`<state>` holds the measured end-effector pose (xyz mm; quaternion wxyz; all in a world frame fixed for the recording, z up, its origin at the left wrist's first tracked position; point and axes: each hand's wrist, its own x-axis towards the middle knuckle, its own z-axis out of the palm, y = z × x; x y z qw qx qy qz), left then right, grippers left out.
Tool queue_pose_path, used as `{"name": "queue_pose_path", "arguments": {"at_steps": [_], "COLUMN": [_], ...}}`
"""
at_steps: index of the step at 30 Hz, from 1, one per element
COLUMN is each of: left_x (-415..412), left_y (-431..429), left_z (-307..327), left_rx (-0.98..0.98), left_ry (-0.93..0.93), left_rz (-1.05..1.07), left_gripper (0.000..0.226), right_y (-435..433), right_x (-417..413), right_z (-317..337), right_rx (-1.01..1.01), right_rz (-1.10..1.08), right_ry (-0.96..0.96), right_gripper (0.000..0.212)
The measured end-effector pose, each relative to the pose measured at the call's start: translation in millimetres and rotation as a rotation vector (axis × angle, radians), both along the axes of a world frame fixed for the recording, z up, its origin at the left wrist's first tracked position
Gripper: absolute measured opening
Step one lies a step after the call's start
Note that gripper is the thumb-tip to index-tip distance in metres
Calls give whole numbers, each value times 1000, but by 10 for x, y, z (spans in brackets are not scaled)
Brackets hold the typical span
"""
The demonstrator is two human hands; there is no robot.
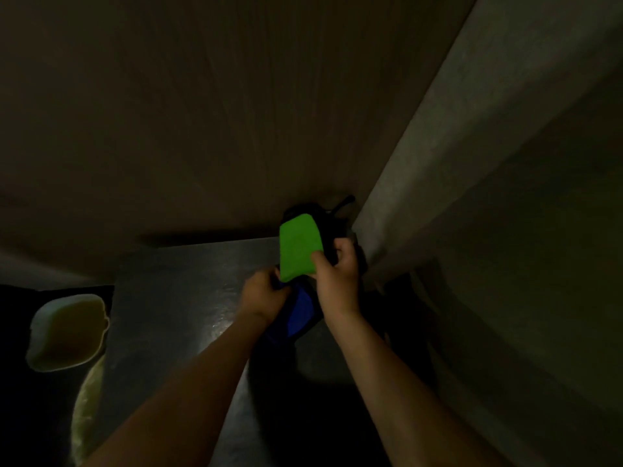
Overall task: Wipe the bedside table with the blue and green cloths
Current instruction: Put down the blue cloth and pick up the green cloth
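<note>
At far left, a pale tub with a yellowish inside sits low in the dark, just off the left edge of the bedside table. The table's dark top runs from that edge across to the hands, and its left and middle stretch lies bare, with a dull sheen near the left forearm. Its far edge meets the brown wall.

The left hand is curled, its fingers closed on the upper part of the blue cloth. The cloth bunches and hangs between the two wrists over the right part of the table. Whether it touches the top is too dim to tell.

Just above it, the green cloth stands upright as a flat folded pad, its lower end close to the left hand's knuckles. The right hand pinches its lower right corner, thumb on the front face and the other fingers wrapped behind. Those fingers also reach around a black object behind the cloth, which has a thin stalk sticking up to the right.

At right, a pale slanted panel rises close beside the right hand, leaving little room on that side.
</note>
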<state>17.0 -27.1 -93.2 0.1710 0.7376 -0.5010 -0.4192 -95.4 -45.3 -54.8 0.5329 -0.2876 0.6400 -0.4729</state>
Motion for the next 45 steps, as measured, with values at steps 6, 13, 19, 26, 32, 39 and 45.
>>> {"name": "queue_pose_path", "arguments": {"at_steps": [6,13,19,26,32,39,45], "left_x": [-243,-184,33,96,-25,-48,-141], "left_y": [-250,-439,-426,-314,-265,-139,-295], "left_z": [-97,-237,-148,-126,-46,-100,-65], "left_rx": [10,-57,-96,-67,-36,64,231], "left_ry": [133,205,28,49,88,7,81], "left_rz": [0,230,76,146,302,151,114], "left_gripper": [11,29,26,15,32,28,34], "right_y": [40,-25,-7,-6,-83,-20,-92], "right_x": [-168,-241,-284,-328,-357,-364,-303], "right_z": [-134,-187,-451,-481,-409,-498,-451], "right_rx": [91,124,394,325,135,343,474], "right_rz": [-134,-203,62,402,428,349,443], "right_ry": [-29,-178,51,590,216,808,895], "right_gripper": [28,46,59,25,33,39,50]}}
